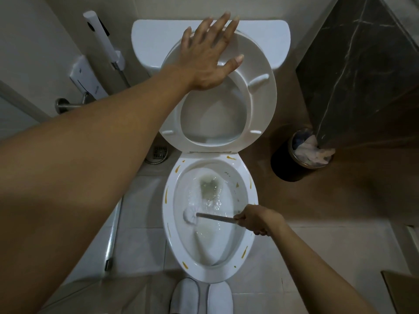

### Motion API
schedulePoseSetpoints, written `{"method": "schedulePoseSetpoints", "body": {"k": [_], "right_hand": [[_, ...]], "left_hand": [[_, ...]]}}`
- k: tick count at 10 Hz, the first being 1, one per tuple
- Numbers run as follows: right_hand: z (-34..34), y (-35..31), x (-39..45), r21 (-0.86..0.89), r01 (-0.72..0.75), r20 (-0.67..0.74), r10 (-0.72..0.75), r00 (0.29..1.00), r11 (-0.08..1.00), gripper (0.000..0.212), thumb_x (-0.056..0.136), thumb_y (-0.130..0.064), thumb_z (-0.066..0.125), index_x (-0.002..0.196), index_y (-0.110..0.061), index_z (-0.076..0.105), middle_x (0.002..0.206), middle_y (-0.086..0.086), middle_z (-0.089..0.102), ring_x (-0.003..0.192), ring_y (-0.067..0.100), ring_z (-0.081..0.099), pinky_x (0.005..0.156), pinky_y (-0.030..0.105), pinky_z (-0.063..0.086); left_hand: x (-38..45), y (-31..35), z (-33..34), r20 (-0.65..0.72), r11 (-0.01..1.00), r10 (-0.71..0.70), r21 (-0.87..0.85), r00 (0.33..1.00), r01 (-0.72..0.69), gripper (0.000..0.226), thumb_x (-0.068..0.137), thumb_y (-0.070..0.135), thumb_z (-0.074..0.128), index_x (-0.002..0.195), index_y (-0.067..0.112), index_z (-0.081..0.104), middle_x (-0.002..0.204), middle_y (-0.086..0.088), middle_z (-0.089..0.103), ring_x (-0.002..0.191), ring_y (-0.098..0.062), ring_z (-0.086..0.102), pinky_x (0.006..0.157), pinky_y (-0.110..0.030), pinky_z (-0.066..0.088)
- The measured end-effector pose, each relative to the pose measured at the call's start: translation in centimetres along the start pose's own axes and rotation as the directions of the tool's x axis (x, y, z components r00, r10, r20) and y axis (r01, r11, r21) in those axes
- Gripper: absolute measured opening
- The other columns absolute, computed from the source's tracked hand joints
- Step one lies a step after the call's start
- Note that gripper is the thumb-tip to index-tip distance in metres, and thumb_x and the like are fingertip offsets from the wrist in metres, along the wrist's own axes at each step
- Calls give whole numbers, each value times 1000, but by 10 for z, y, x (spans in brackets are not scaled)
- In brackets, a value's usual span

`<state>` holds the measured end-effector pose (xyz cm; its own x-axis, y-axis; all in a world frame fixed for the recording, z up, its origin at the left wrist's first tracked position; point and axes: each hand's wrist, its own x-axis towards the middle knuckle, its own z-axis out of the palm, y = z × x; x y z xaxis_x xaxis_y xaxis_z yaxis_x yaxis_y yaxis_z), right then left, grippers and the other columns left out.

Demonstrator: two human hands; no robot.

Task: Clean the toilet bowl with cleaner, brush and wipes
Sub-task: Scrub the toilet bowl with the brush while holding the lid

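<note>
The white toilet bowl (247,241) stands below me with its seat and lid (260,105) raised against the tank (267,39). Orange-brown smears dot the rim. Water swirls inside the bowl with greenish murk near the back. My right hand (256,219) grips the metal handle of the toilet brush (191,215), whose white head presses on the bowl's left inner wall. My left hand (208,55) lies flat, fingers spread, against the top of the raised seat and the tank.
A dark round waste bin (294,162) with crumpled tissues stands right of the toilet, under a dark marble counter (358,64). A bidet sprayer (102,39) and hose hang on the left wall. A floor drain (159,151) is left of the bowl. My white slippers (201,298) touch the bowl's front.
</note>
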<state>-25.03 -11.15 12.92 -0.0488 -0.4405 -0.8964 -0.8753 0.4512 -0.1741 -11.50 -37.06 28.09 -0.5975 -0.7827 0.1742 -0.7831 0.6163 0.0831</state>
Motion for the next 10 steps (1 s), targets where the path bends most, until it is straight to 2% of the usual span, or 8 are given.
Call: {"method": "schedulePoseSetpoints", "body": {"k": [1, 2, 3, 4, 5, 8, 9, 10], "right_hand": [[-2, -9, 5, 12, 30, -54, -30, 998, 999, 36, 100, -33, 42, 133, -26, 55, 70, -1, 50, 48, 12, 42, 40, 20, 34], [7, -19, 12, -5, 74, -131, -74, 989, 997, 34, 102, -28, 39, 130, -18, 56, 92, 4, 51, 70, 20, 49, 48, 19, 32], [9, -19, 8, 47, 61, -56, -59, 997, 997, 24, 103, -30, 37, 102, -25, 60, 85, 4, 50, 63, 18, 45, 49, 20, 33], [-1, -5, -2, 9, -4, 58, 3, 998, 1000, 30, 100, -34, 43, 120, -24, 62, 63, 1, 48, 44, 13, 38, 43, 19, 33], [-11, 10, -8, -122, -64, 159, 83, 984, 990, 35, 96, -37, 51, 130, -31, 58, 66, 0, 53, 46, 11, 39, 48, 21, 36], [-3, 37, -4, 0, -79, 106, 78, 991, 997, 34, 97, -40, 49, 130, -33, 57, 66, 1, 49, 43, 10, 35, 39, 17, 34], [-13, 43, -9, -26, -150, 169, 152, 974, 988, 33, 98, -33, 48, 129, -36, 57, 64, 2, 48, 43, 10, 33, 41, 18, 32], [-14, 38, -5, -49, -114, 103, 119, 988, 992, 35, 100, -32, 44, 133, -29, 55, 64, 2, 48, 44, 10, 34, 38, 16, 33]], "left_hand": [[1, 0, 1, 2, 1000, 1, 6, 1000, -1, 72, 94, 63, 17, 152, 26, -4, 160, -1, -7, 147, -26, -5, 115, -55, -2], [1, -1, 1, 9, 1000, 2, 6, 1000, -2, 73, 93, 63, 17, 152, 26, -4, 160, -1, -7, 147, -27, -5, 115, -55, -2], [2, -1, 1, 2, 1000, -2, 17, 1000, 2, 73, 93, 63, 17, 152, 26, -4, 160, -1, -6, 147, -27, -4, 115, -55, -1], [2, -1, 1, -5, 1000, -4, 24, 1000, 4, 73, 92, 63, 17, 152, 26, -3, 160, -2, -5, 147, -27, -2, 115, -55, 0], [1, -1, 2, -2, 1000, -5, 19, 1000, 5, 73, 93, 63, 18, 152, 25, -2, 160, -2, -4, 147, -28, -2, 115, -55, 0], [1, -2, 3, -6, 1000, 3, 28, 1000, -3, 74, 92, 63, 16, 153, 24, -1, 160, -4, -1, 147, -30, 0, 115, -55, 1], [0, 0, 3, -11, 1000, -1, 28, 1000, 1, 73, 93, 63, 17, 153, 24, -1, 160, -4, -1, 147, -29, 0, 115, -55, 0], [0, 0, 2, -13, 1000, -1, 21, 1000, 1, 73, 93, 62, 17, 153, 24, -1, 160, -4, -1, 147, -29, 0, 114, -55, 0]]}}
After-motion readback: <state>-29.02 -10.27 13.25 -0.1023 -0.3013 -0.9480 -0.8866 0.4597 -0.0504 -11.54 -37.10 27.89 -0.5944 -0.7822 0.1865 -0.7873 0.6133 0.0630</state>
